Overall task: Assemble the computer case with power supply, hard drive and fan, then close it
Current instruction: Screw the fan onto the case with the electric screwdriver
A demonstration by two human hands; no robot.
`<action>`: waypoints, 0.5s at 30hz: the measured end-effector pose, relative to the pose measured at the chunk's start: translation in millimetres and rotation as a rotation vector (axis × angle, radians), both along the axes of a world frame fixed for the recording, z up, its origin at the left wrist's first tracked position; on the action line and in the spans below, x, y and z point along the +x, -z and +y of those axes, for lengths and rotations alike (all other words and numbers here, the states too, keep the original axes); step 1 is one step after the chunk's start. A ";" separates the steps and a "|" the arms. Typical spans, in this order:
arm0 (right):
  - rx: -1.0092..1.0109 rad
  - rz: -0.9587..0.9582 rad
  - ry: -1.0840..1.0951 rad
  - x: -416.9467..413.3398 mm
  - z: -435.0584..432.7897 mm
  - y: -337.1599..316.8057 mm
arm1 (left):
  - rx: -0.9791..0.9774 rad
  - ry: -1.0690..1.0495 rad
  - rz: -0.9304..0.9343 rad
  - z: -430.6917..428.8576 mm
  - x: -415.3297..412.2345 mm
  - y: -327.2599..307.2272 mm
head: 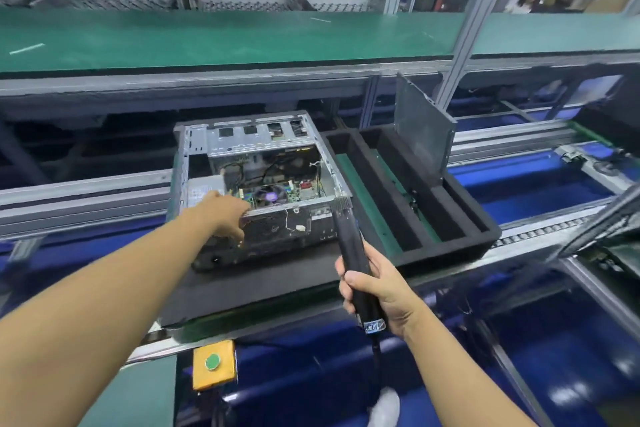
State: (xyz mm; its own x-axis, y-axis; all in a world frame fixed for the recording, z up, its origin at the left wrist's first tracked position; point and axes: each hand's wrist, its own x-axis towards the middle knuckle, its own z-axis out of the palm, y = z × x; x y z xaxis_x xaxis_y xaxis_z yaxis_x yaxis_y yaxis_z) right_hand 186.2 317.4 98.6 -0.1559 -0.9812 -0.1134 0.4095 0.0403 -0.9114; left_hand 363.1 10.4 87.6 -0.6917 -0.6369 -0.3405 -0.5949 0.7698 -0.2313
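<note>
Left hand: fingertips and palm side are hidden at the near wall of the computer case; contact or grip cannot be determined. Power supply: partly covered by this hand. Black tool held in the right hand: tip blurred at the case corner, label too small to read, cable blurred below. Both forearms are cut off by the lower edge
</note>
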 end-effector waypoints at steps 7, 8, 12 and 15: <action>0.068 0.018 0.054 23.9 29.5 17.1 | -0.110 0.098 0.085 -8.8 9.2 20.6; 0.082 0.023 0.054 26.1 31.4 19.9 | -0.104 0.096 0.103 -9.5 10.1 22.1; 0.162 0.067 0.035 35.0 37.3 31.3 | -0.053 0.082 0.191 -12.2 13.1 27.0; 0.181 0.067 0.024 41.6 36.9 42.8 | -0.065 0.088 0.213 -11.4 13.0 28.6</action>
